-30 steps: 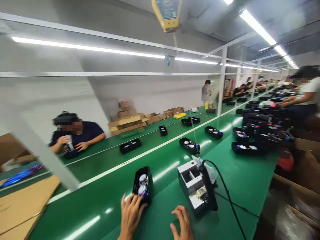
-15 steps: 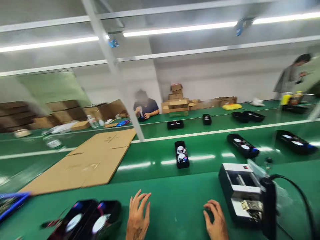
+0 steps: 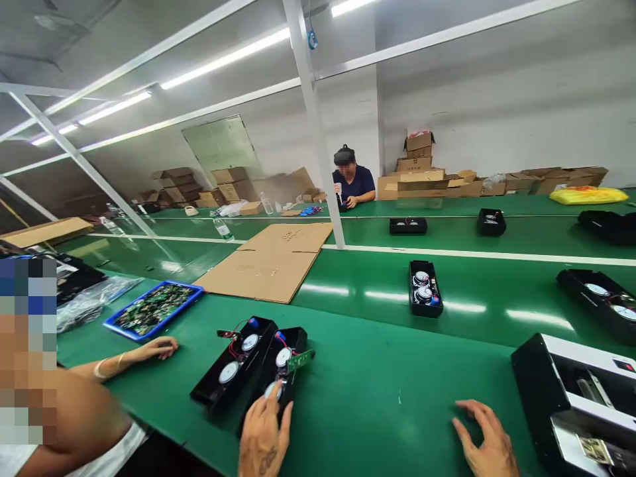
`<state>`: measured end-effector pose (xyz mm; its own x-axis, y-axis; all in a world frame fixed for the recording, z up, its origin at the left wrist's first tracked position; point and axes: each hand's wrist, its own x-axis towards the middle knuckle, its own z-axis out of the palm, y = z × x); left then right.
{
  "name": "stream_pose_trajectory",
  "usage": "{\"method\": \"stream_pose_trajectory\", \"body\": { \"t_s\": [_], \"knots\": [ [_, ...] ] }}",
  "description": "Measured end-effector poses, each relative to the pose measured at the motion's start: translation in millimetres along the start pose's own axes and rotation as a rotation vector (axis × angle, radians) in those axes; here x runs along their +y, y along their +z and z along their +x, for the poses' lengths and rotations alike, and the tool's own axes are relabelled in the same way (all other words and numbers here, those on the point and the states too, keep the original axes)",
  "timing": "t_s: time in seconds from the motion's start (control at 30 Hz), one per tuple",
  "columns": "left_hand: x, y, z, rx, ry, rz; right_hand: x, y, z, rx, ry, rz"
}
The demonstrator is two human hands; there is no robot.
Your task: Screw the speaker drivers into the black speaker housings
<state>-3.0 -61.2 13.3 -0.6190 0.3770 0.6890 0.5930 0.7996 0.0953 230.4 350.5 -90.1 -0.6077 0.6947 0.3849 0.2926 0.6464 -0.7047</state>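
My left hand (image 3: 263, 430) reaches over the near end of a black speaker housing (image 3: 300, 339), its fingertips at the lower white round speaker. The fingers and thumb are apart; no firm grip shows. A green circuit board (image 3: 300, 360) lies tilted across that housing's right edge, with red wires near it. Directly to the left, a second black housing (image 3: 211, 384) holds two white speakers and red wires. My right hand (image 3: 487, 440) hovers over the green bench with fingers curved apart and nothing in it. Nearest to it is a black and white box-shaped device (image 3: 539, 371).
A blue tray (image 3: 149, 336) of circuit boards is at the left, near a co-worker's hand (image 3: 161, 347) and arm. A flat cardboard sheet (image 3: 271, 262) lies beyond. More speaker housings (image 3: 426, 308) sit on the green line, with a metal post (image 3: 318, 132) and another person (image 3: 360, 182) behind.
The view has swung left, bringing the co-worker's arm and the blue tray into sight. My left hand has moved from bare bench onto the right-hand speaker housing. My right hand stays empty.
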Motion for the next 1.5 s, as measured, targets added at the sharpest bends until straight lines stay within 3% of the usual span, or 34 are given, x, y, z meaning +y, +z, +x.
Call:
{"method": "stream_pose_trajectory", "body": {
  "t_s": [0.07,0.2,0.27,0.33,0.47,0.57,0.63,0.7,0.77,0.87,0.97,1.07,1.17,1.33,1.4,1.5],
  "knots": [
    [48.2,13.7,4.1,0.001,-0.017,-0.136,-21.4,1.2,-10.4,-0.092,-0.04,0.091],
    [143.1,35.6,4.9,-0.223,-0.045,-0.46,-77.6,17.3,-37.0,-0.254,-0.25,0.196],
    [173.2,39.3,4.6,-0.279,0.016,-0.633,-100.3,30.1,-47.3,-0.316,-0.297,0.223],
    [187.6,36.0,8.4,-0.306,0.091,-0.781,-116.1,41.2,-53.7,-0.35,-0.295,0.234],
    [174.2,18.2,29.7,-0.2,0.079,-0.862,-135.6,39.4,-46.2,-0.502,-0.159,0.196],
    [143.5,15.8,44.8,-0.021,-0.039,-0.856,-139.7,8.0,-16.2,-0.692,-0.007,0.191],
    [126.1,24.7,48.8,0.052,-0.128,-0.854,-131.8,-22.4,10.8,-0.771,-0.019,0.244],
    [119.0,39.5,48.4,0.003,-0.158,-0.84,-115.3,-53.7,36.1,-0.836,-0.058,0.277],
    [124.5,55.8,44.8,-0.135,-0.12,-0.849,-94.5,-81.5,55.1,-0.88,-0.057,0.289],
    [149.0,74.7,36.1,-0.344,-0.032,-0.943,-68.0,-112.8,70.7,-0.938,-0.009,0.278],
    [172.9,83.9,27.9,-0.384,-0.002,-1.023,-59.1,-127.8,79.8,-0.953,0.028,0.299],
    [183.8,86.0,24.1,-0.321,-0.02,-1.054,-69.4,-118.6,93.2,-0.798,0.108,0.392],
    [186.0,83.9,23.0,-0.318,-0.004,-1.074,-90.1,-83.8,113.0,-0.659,0.244,0.412],
    [186.7,78.5,21.6,-0.361,0.014,-1.095,-118.8,-23.2,138.3,-0.75,0.265,0.393],
    [186.7,77.0,23.2,-0.394,0.012,-1.085,-124.4,-17.2,139.6,-0.782,0.27,0.436],
    [187.9,75.4,29.9,-0.456,0.006,-1.037,-127.6,-29.5,133.0,-0.774,0.293,0.59]
  ]
}}
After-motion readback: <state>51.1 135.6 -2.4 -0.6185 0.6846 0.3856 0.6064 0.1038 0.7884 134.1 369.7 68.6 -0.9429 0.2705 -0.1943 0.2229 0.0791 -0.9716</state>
